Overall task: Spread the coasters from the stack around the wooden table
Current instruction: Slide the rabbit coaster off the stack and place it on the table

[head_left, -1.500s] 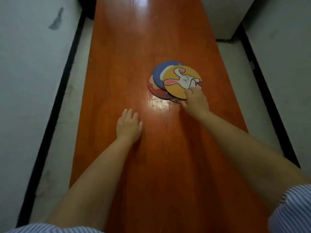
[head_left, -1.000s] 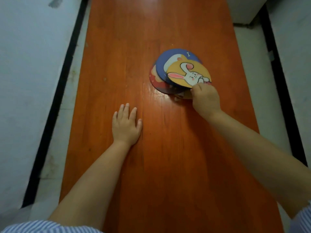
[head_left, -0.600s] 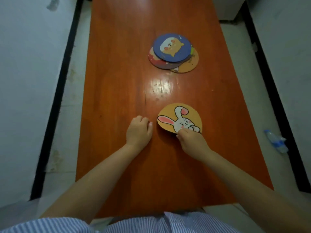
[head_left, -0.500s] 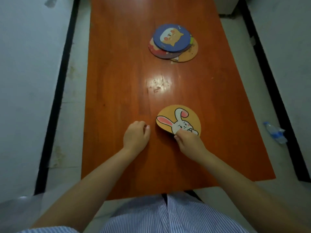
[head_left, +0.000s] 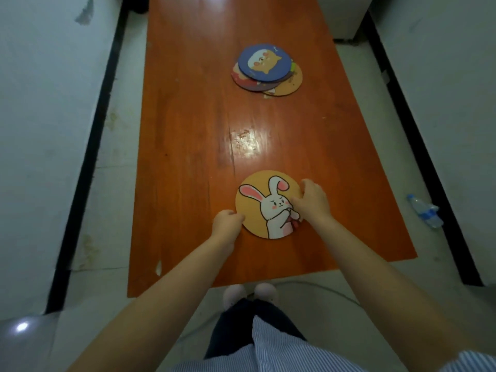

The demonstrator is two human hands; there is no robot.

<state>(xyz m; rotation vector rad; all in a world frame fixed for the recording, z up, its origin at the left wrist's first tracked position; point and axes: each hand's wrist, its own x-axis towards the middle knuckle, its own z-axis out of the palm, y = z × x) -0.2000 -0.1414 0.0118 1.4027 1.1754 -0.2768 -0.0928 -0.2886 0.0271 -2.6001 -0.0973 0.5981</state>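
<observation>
A round orange coaster with a white rabbit (head_left: pixel 264 202) lies flat on the wooden table (head_left: pixel 188 124), near its front edge. My right hand (head_left: pixel 311 201) covers the coaster's right rim, its fingers curled over the edge. On the other side, my left hand (head_left: pixel 226 222) is a loose fist whose knuckles touch the left rim. The stack of coasters (head_left: pixel 265 67) sits farther back and right of centre. It is fanned out, with a blue one showing an orange animal on top.
Pale floor with black strips runs along both long sides of the table. A plastic water bottle (head_left: pixel 424 210) lies on the floor to the right. My shoes (head_left: pixel 249 291) stand just under the table's front edge.
My right hand lifted the rabbit coaster off the stack and carried it to the front of the table. My left hand closed into a fist and moved up against its left rim.
</observation>
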